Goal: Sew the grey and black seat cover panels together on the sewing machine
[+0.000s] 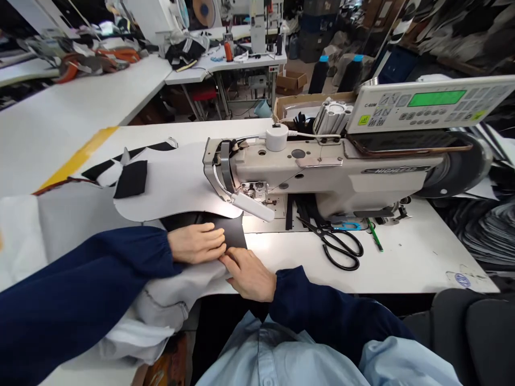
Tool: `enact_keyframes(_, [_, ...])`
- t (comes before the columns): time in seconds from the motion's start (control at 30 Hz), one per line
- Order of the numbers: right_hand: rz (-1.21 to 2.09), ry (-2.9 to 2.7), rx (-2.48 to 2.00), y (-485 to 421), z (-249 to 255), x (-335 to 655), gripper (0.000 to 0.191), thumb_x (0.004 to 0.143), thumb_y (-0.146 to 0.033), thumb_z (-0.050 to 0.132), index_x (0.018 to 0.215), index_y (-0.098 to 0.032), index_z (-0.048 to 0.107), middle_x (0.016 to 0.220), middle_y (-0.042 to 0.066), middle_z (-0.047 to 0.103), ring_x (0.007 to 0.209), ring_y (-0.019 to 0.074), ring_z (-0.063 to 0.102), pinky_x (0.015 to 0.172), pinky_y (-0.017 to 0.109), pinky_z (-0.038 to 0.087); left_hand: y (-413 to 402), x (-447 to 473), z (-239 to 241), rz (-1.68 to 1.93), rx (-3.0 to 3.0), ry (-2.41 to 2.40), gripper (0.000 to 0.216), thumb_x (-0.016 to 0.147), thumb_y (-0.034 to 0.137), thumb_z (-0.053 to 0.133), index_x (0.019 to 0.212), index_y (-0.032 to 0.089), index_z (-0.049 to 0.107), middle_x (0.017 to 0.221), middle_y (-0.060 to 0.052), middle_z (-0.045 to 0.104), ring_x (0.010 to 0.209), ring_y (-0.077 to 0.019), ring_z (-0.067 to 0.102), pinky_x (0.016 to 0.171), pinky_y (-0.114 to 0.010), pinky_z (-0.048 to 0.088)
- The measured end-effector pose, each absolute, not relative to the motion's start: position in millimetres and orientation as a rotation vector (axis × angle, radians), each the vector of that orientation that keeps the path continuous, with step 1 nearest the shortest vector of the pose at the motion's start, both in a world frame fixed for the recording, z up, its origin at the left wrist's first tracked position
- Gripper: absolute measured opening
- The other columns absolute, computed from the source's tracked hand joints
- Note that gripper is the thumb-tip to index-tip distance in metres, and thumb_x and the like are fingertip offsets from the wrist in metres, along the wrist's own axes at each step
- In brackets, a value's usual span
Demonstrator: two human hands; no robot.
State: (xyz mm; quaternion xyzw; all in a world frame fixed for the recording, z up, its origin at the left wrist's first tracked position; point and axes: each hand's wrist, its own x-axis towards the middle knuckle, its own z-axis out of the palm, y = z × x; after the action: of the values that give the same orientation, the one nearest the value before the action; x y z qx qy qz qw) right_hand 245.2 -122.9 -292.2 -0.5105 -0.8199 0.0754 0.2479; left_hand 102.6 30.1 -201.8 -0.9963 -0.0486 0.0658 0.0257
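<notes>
Beside one sewing machine [333,179], a left hand [197,243] and a right hand [251,274] at one dark piece [234,231]

From the head camera, two hands show at the dark piece, which lies on the white table [386,273] to the left of the machine's needle area. The left hand rests on it with fingers side by side and thumb hidden; the right hand has its fingertips at the near edge. The two hands nearly meet at the fingers, but I cannot tell whether either one pinches the material. One large pale panel [173,182] lies just beyond, with one black rectangle [131,179] on it. Light grey cloth [161,305] hangs over the table's near edge.

Right of the hands are one pair of black scissors [324,234], partly spread, one blue object [347,226] and one green pencil [375,236]. The machine carries one round white unit [276,138], one white lamp bar [253,207], one phone-like slab [410,143] and one control panel [406,107] with one green screen [436,98]. Farther back stand two dark blue-topped containers [319,76] and one orange spool [228,51].
</notes>
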Motion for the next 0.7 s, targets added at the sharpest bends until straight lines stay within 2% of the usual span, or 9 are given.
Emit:
enact_keyframes(0.1, [0.058, -2.214, -1.519, -112, -292, 233, 0.042, 0.090, -0.018, 0.044, 0.130, -0.006, 0.043, 0.124, 0.020, 0.051, 0.098, 0.0263, 0.053, 0.076, 0.039, 0.047, 44, 108, -184, 0.215, -2.897, -0.115, 0.044, 0.097, 0.010, 0.018, 0.115, 0.021, 0.057, 0.121, -0.007, 0.059, 0.116, -0.0183, 0.047, 0.099, -0.038, 0.033])
enact_keyframes(0.2, [-0.008, -2.273, -1.663, -98, -292, 219, 0.042, 0.091, -0.015, 0.038, 0.130, -0.001, 0.044, 0.121, 0.024, 0.055, 0.084, 0.0252, 0.056, 0.063, 0.039, 0.048, 66, 123, -184, 0.308, -2.738, -0.237, 0.041, 0.094, 0.007, 0.020, 0.095, 0.011, 0.061, 0.097, -0.012, 0.063, 0.091, -0.0199, 0.051, 0.080, -0.035, 0.038])
enact_keyframes(0.27, [-0.034, -2.356, -1.680, -93, -293, 217, 0.043, 0.090, -0.010, 0.037, 0.131, 0.003, 0.043, 0.124, 0.030, 0.054, 0.080, 0.0241, 0.058, 0.058, 0.037, 0.048, 70, 127, -200, 0.348, -2.756, -0.322, 0.034, 0.089, 0.003, 0.028, 0.081, 0.011, 0.060, 0.080, -0.009, 0.060, 0.077, -0.0184, 0.048, 0.069, -0.032, 0.036])
enact_keyframes(0.37, [-0.122, -2.473, -1.591, -94, -294, 225, 0.040, 0.089, -0.002, 0.034, 0.127, 0.004, 0.047, 0.129, 0.034, 0.049, 0.077, 0.0227, 0.061, 0.054, 0.036, 0.049, 58, 122, -232, 0.345, -2.870, -0.438, 0.024, 0.080, 0.000, 0.038, 0.076, 0.013, 0.058, 0.073, -0.007, 0.057, 0.071, -0.0180, 0.047, 0.059, -0.031, 0.031])
enact_keyframes(0.5, [-0.215, -2.600, -1.506, -97, -289, 235, 0.038, 0.089, -0.001, 0.033, 0.122, 0.007, 0.051, 0.124, 0.037, 0.050, 0.073, 0.0250, 0.065, 0.048, 0.035, 0.046, 44, 118, -233, 0.433, -2.930, -0.500, 0.017, 0.078, 0.007, 0.045, 0.085, 0.014, 0.060, 0.081, -0.008, 0.061, 0.075, -0.0191, 0.052, 0.057, -0.031, 0.028])
enact_keyframes(0.6, [-0.222, -2.686, -1.461, -95, -280, 236, 0.037, 0.087, -0.001, 0.037, 0.119, 0.009, 0.053, 0.118, 0.039, 0.052, 0.073, 0.0274, 0.066, 0.046, 0.034, 0.045, 56, 131, -208, 0.571, -2.893, -0.392, 0.028, 0.080, 0.016, 0.050, 0.107, 0.014, 0.059, 0.089, -0.008, 0.064, 0.074, -0.0197, 0.054, 0.057, -0.030, 0.029])
enact_keyframes(0.7, [-0.216, -2.697, -1.480, -97, -275, 235, 0.035, 0.085, 0.000, 0.042, 0.116, 0.009, 0.055, 0.115, 0.038, 0.055, 0.073, 0.0282, 0.067, 0.046, 0.034, 0.044, 72, 148, -190, 0.804, -2.757, -0.232, 0.029, 0.086, 0.017, 0.046, 0.112, 0.016, 0.059, 0.090, -0.010, 0.066, 0.074, -0.0211, 0.056, 0.056, -0.029, 0.028])
